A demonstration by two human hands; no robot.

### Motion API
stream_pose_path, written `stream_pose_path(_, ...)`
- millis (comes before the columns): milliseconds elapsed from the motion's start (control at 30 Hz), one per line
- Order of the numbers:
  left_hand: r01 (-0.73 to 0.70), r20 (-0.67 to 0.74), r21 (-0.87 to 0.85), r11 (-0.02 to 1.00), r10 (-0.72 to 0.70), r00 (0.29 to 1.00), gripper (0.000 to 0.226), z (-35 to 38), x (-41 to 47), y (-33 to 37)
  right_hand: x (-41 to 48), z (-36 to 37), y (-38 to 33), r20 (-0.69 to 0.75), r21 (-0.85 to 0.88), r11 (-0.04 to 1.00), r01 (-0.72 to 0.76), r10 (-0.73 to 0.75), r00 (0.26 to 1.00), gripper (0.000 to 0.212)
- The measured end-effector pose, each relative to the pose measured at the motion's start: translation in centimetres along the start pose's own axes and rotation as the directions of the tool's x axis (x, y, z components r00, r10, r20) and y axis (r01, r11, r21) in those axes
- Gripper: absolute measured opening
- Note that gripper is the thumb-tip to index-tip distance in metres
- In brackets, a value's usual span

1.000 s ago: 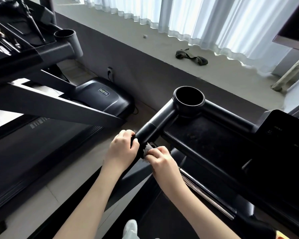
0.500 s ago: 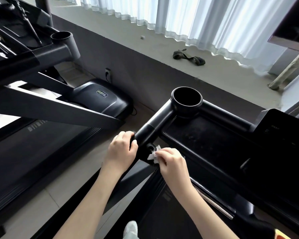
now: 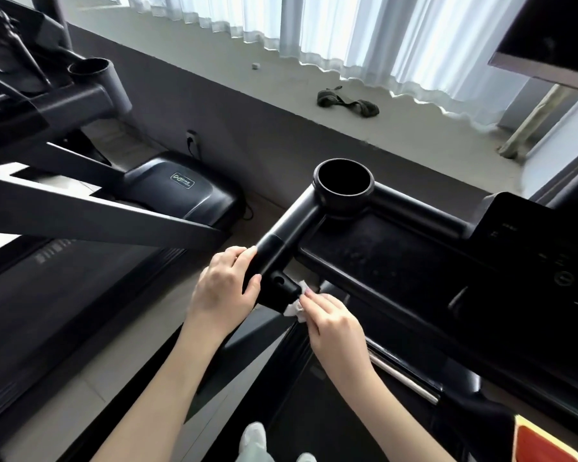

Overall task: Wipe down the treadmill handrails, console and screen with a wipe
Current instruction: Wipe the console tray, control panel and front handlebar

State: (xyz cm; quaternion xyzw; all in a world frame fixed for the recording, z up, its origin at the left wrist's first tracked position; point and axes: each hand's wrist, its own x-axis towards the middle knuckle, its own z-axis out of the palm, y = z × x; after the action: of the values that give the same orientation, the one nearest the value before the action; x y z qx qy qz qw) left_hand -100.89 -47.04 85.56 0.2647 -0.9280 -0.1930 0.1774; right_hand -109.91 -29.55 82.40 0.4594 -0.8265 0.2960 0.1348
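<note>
Head view: left grip (image 3: 226, 288) holds the handrail (image 3: 281, 241) end. At its 3 o'clock, right grip (image 3: 331, 320) pinches the small wipe (image 3: 296, 306); rubbing the round end could pull it loose.

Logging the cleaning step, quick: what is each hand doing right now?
Left hand: closed, gripping the handrail.
Right hand: closed, pinching the wipe at the handrail's end.
</note>
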Motion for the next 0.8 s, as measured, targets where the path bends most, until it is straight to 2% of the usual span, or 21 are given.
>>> stream_pose_path(100,0.004,0.004,0.002,1.0,-0.004,1.0,0.05,0.0,0.0,0.0,0.0,0.1,-0.4,-0.059,-0.019,1.0,0.014,-0.016,0.998,0.011)
stream_pose_path(167,0.003,-0.004,0.011,1.0,-0.003,1.0,0.051,0.1,0.1,0.0,0.9,1.1,-1.1,-0.058,-0.009,1.0,-0.013,0.012,0.998,0.015)
stream_pose_path(267,-0.002,-0.014,0.02,1.0,0.002,1.0,0.05,0.3,0.0,-0.1,0.4,1.7,-0.9,0.01,-0.011,1.0,0.004,-0.004,1.0,0.036)
stream_pose_path(333,-0.009,-0.014,0.025,1.0,0.009,1.0,0.05,0.3,0.0,-0.1,-1.1,1.2,-0.2,0.04,-0.045,0.998,0.048,-0.046,0.998,0.039)
stream_pose_path(467,-0.02,-0.023,0.039,0.999,0.021,1.0,0.048,0.4,0.0,-0.2,-1.3,1.3,-0.5,0.001,-0.003,0.997,-0.077,0.077,0.997,0.03)
stream_pose_path(567,-0.045,-0.032,0.064,0.997,0.047,0.998,0.046,0.6,0.0,-0.3,-0.2,1.9,-1.6,-0.04,0.044,0.996,-0.075,0.077,0.996,0.023)
stream_pose_path(667,-0.049,-0.046,0.091,0.995,0.053,0.998,0.046,0.7,-0.1,-0.3,-1.0,0.9,-1.1,-0.014,0.077,0.995,-0.063,0.064,0.998,0.039)
stream_pose_path(733,-0.076,-0.055,0.115,0.99,0.083,0.995,0.049,0.7,-0.2,-0.1,-1.8,-0.1,-0.4,0.016,0.129,0.985,-0.112,0.111,0.994,0.049)
stream_pose_path(800,-0.129,-0.063,0.155,0.98,0.14,0.988,0.052,0.6,-0.2,0.0,-1.3,0.0,-0.4,0.035,0.149,0.975,-0.165,0.162,0.986,0.05)
